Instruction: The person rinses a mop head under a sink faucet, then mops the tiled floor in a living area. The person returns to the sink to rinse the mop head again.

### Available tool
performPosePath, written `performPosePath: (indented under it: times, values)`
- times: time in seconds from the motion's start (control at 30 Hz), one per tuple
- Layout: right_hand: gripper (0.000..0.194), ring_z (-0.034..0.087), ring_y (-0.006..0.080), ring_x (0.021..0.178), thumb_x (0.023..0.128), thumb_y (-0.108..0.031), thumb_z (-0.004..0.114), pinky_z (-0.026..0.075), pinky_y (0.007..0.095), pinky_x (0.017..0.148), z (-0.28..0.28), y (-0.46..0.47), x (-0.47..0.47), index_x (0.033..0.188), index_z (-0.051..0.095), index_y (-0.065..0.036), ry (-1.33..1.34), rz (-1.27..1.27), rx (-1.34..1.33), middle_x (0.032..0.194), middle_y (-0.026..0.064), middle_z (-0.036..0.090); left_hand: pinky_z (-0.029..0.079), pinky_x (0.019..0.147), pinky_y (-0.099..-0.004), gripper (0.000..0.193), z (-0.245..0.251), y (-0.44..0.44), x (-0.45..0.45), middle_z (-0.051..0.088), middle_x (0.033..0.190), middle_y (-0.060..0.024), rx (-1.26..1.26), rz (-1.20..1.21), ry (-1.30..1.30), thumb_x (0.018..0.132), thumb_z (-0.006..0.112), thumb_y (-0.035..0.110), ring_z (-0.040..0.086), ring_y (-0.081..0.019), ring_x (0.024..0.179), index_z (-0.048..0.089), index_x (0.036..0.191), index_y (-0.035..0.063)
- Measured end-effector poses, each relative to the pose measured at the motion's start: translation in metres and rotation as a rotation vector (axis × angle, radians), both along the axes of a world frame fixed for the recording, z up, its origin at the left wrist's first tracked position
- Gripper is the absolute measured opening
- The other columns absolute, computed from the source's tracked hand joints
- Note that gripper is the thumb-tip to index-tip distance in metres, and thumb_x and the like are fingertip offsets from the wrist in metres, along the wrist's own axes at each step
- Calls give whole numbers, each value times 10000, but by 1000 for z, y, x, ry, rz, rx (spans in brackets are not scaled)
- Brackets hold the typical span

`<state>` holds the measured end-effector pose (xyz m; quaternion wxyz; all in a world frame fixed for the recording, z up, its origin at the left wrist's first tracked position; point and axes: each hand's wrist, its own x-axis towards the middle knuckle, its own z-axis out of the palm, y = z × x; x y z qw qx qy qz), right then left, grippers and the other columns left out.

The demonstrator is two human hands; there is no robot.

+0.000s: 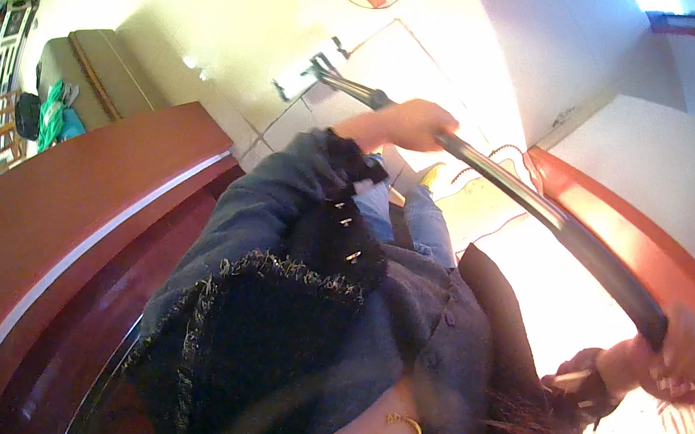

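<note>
A long pole (507,184) with metallic and dark grip sections slants across the view. At its far left end is a wide, flat head (309,73) like a flat mop's, pale with dark corner pieces; glare blurs it against the floor. My left hand (418,125) is wrapped around the pole's upper-middle stretch, below the joint at the head. Towards the right rim my right hand (678,359) closes around the end of the thick dark grip (615,282); its fingers are motion-blurred. Dark fringed jacket sleeves (280,205) cover both arms.
On the left runs a brown wooden furniture edge (94,151) with a white strip. Beyond it are a greenish-grey box-like piece (100,76) and a green bag (51,116). A red-edged pale surface (663,168) stands right. Cords (502,150) lie on the sunlit tiled floor (274,2).
</note>
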<state>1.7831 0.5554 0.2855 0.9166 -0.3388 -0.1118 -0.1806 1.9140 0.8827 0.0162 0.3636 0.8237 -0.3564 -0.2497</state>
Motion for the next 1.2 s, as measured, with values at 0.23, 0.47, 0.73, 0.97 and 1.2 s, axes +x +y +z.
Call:
performPosePath:
  times: [0.23,0.47,0.73,0.97,1.2]
  values:
    - [391,354,21,320,703,-273,604,324,184,457,82,33,-90,431,327,-241,-45,-323,-402,368,-123,376,439,605,-446,201,4,-94,-72,602,687,-131,-279,-186,153,763,593,288,597,-361,707,558,705,99]
    - [238,435,75,416,759,-219,550,364,186,456,56,83,-83,547,455,-165,-1,-282,-832,496,-64,449,423,597,-421,195,-29,-121,-64,579,639,-103,-384,-244,192,749,598,274,590,-323,676,553,678,99]
    - [302,504,78,377,778,-153,606,485,205,444,45,151,-13,503,482,-136,-235,239,-881,450,-36,520,414,562,-420,186,-36,-6,-30,557,638,-134,-432,-82,154,701,611,253,579,-349,664,529,661,91]
    - [302,419,77,296,699,-98,588,397,208,348,5,257,59,428,463,-144,-194,209,-564,393,-16,487,415,560,-428,136,-57,137,21,556,648,-149,-218,204,70,681,598,195,559,-380,655,522,660,84]
    - [341,389,157,419,829,-158,484,327,317,437,-76,337,91,503,384,-141,-2,145,-734,481,8,420,457,639,-460,190,-112,272,63,606,713,-160,-28,338,-67,736,560,290,589,-391,727,580,700,105]
